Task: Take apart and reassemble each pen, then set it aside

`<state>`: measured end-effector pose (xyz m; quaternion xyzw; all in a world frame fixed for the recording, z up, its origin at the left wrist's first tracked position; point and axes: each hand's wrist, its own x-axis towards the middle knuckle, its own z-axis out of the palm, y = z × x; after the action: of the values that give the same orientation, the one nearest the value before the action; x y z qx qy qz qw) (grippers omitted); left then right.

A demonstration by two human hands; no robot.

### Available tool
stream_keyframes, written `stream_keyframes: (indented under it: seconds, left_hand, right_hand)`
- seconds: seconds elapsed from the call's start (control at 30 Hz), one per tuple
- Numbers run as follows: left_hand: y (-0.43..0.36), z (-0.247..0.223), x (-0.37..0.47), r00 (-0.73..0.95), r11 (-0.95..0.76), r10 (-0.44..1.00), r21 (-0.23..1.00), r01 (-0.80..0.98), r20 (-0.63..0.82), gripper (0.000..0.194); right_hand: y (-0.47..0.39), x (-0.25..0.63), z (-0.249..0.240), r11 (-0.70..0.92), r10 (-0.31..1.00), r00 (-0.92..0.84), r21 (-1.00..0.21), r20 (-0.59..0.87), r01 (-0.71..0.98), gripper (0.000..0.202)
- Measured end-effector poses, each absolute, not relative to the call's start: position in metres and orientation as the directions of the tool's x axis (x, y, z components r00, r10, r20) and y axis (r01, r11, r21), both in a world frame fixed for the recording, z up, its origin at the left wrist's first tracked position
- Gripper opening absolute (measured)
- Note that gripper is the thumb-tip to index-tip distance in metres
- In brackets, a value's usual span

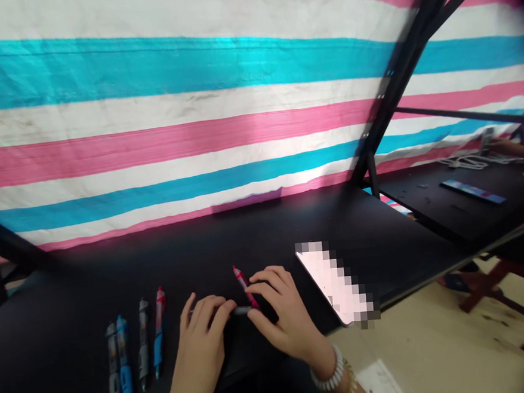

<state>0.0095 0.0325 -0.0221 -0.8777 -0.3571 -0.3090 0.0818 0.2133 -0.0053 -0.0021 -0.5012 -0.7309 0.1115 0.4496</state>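
both hands on one pen at the near edge of the table

the right hand (pixel 281 309) rests on the black table (pixel 211 242) close to its near edge, fingers curled narrow around a pen with a red top (pixel 241 280). the pen lies tilted, its red end pointing toward the far edge and its grey lower end running under the fingers. the left hand (pixel 206 329) sits just beside, fingers bent, fingertips touching the grey end of the same pen; whether it actually grips it cannot be told.

toward the near left corner four more pens (pixel 135 349) lie side by side, roughly parallel and well apart from the hands, two with blue bodies and one with a red cap.

just right of the right hand, near the table's right edge, lies a flat rectangular item (pixel 335 284), blurred out, so its kind cannot be told.

a pale beaded bracelet (pixel 330 374) circles the right wrist.

behind the far edge hangs a striped sheet (pixel 170 107) in pink, blue and white. on a second table (pixel 460 200) to the right, another person's hand (pixel 516 147) shows at its far end.
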Motion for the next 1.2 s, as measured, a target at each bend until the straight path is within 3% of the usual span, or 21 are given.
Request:
stream_keyframes:
  seconds: [0.17, 0.47, 0.77, 0.87, 0.97, 1.07, 1.2]
  left_hand:
    - [0.029, -0.006, 0.013, 0.532, -0.762, 0.498, 0.051, 0.646, 0.685, 0.037]
    - [0.025, -0.009, 0.004, 0.479, -0.725, 0.519, 0.067, 0.686, 0.708, 0.022]
    - [0.023, -0.001, 0.014, 0.451, -0.734, 0.513, 0.101, 0.672, 0.730, 0.028]
    - [0.021, -0.003, 0.008, 0.384, -0.734, 0.571, 0.243, 0.634, 0.726, 0.024]
    - [0.018, -0.009, 0.004, 0.167, -0.615, 0.740, 0.555, 0.560, 0.652, 0.030]
    - [0.015, -0.018, 0.001, -0.047, -0.419, 0.880, 0.819, 0.391, 0.473, 0.026]
    - [0.014, -0.022, -0.005, -0.101, -0.251, 0.950, 0.918, 0.308, 0.294, 0.019]
  right_hand:
    - [-0.004, 0.215, -0.002, 0.500, 0.839, -0.189, -0.586, 0.510, 0.638, 0.013]
    - [-0.001, 0.214, -0.012, 0.520, 0.820, -0.141, -0.618, 0.555, 0.590, 0.016]
    - [-0.008, 0.212, -0.016, 0.592, 0.734, -0.084, -0.575, 0.674, 0.564, 0.030]
    - [-0.008, 0.212, -0.014, 0.598, 0.725, -0.035, -0.602, 0.688, 0.529, 0.025]
    - [-0.007, 0.214, -0.011, 0.554, 0.767, -0.002, -0.661, 0.641, 0.506, 0.019]
    - [-0.007, 0.216, -0.008, 0.506, 0.816, -0.024, -0.693, 0.577, 0.514, 0.020]
    - [-0.007, 0.216, -0.008, 0.481, 0.838, -0.053, -0.690, 0.543, 0.541, 0.019]
